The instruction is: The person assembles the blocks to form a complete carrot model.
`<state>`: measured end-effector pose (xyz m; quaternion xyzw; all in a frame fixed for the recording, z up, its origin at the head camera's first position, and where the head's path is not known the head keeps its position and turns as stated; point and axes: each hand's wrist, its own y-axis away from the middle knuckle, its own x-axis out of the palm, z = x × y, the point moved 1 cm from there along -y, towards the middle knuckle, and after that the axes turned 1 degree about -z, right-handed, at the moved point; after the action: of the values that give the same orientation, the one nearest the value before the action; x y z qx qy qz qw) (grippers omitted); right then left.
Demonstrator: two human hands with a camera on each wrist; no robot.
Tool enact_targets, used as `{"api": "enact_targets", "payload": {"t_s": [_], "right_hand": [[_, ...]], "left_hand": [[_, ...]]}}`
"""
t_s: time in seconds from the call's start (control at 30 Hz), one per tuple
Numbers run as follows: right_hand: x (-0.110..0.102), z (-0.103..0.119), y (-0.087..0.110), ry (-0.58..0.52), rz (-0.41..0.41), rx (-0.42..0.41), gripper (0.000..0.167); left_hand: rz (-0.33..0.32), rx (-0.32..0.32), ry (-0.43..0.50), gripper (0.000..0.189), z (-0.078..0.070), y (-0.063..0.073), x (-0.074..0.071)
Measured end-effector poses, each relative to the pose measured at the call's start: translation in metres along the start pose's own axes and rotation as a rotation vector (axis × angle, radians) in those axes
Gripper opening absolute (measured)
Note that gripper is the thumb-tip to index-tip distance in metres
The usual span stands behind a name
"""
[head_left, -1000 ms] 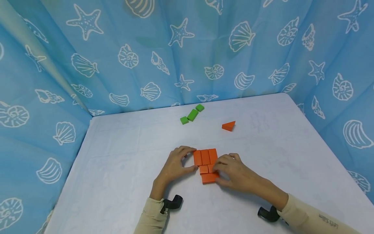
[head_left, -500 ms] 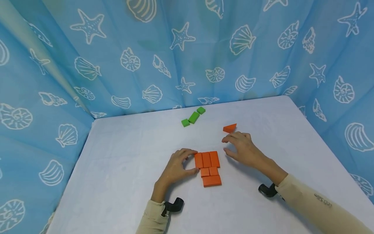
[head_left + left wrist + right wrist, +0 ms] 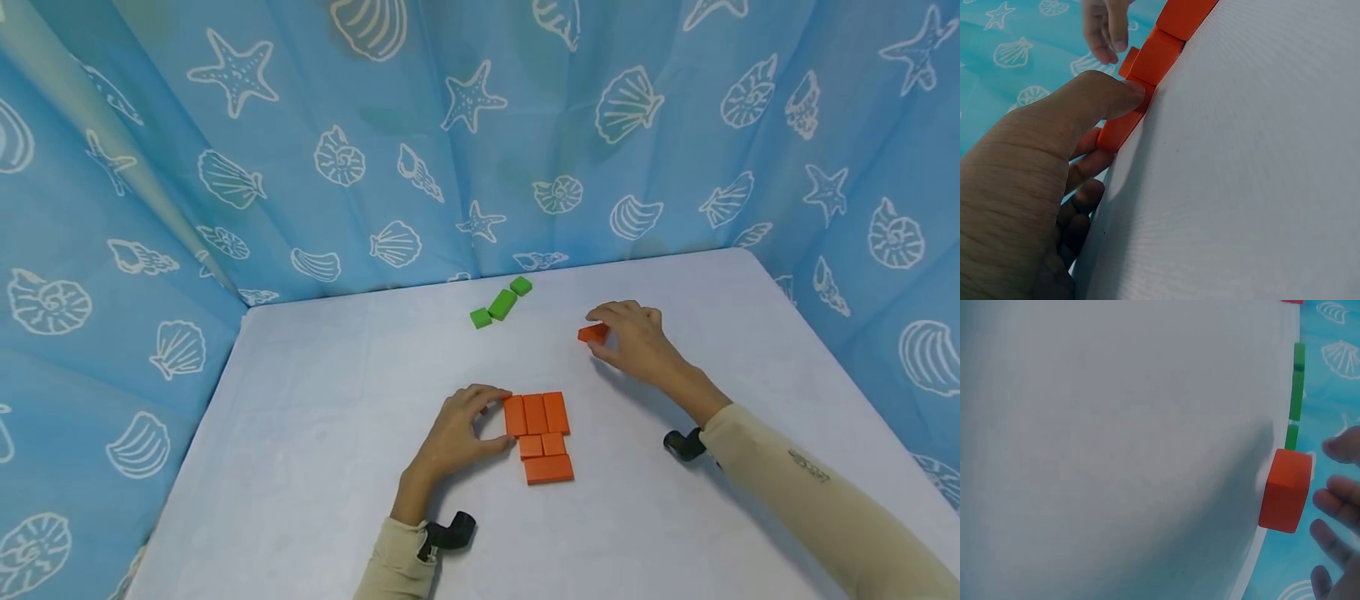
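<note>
Orange blocks lie flat in a group: upright blocks [image 3: 535, 414] side by side, small square blocks [image 3: 542, 445] below them and a wide rectangular block [image 3: 549, 469] lowest. My left hand [image 3: 453, 433] holds the leftmost orange block [image 3: 514, 416] by its ends, thumb at the near end, a fingertip at the far end. In the left wrist view the thumb lies against that orange block [image 3: 1119, 130]. Farther back, my right hand [image 3: 636, 342] reaches around an orange triangular block [image 3: 592, 333]. In the right wrist view its fingers [image 3: 1338, 503] stand apart from the block [image 3: 1286, 490].
Green blocks [image 3: 502, 304] lie in a slanting line near the back edge of the white-covered table [image 3: 337, 375]. A blue curtain [image 3: 420, 167] with white shell prints hangs behind and at both sides. Both sleeved wrists carry black mounts [image 3: 452, 531].
My right hand has left the lower orange blocks and moved back to the triangular block, its fingers now around it. My left hand stays at the leftmost block. The view shifts slightly.
</note>
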<state>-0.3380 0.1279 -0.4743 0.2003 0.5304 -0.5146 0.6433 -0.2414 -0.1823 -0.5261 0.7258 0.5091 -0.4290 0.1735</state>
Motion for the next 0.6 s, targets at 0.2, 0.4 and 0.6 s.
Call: {"api": "enact_targets", "payload": {"t_s": [0.2,0.4,0.6], "right_hand": [[0.003,-0.01,-0.005,0.04,0.058,0.042,0.04],[0.004,-0.014,-0.003,0.037,0.062,0.042,0.033],[0.004,-0.01,0.004,0.052,0.132,0.064,0.032]], "left_hand": [[-0.019,0.024,0.007,0.059,-0.002,0.0,0.0],[-0.03,0.045,-0.013,0.058,-0.004,0.0,-0.002],[-0.022,0.026,-0.007,0.059,-0.004,-0.001,-0.001]]}}
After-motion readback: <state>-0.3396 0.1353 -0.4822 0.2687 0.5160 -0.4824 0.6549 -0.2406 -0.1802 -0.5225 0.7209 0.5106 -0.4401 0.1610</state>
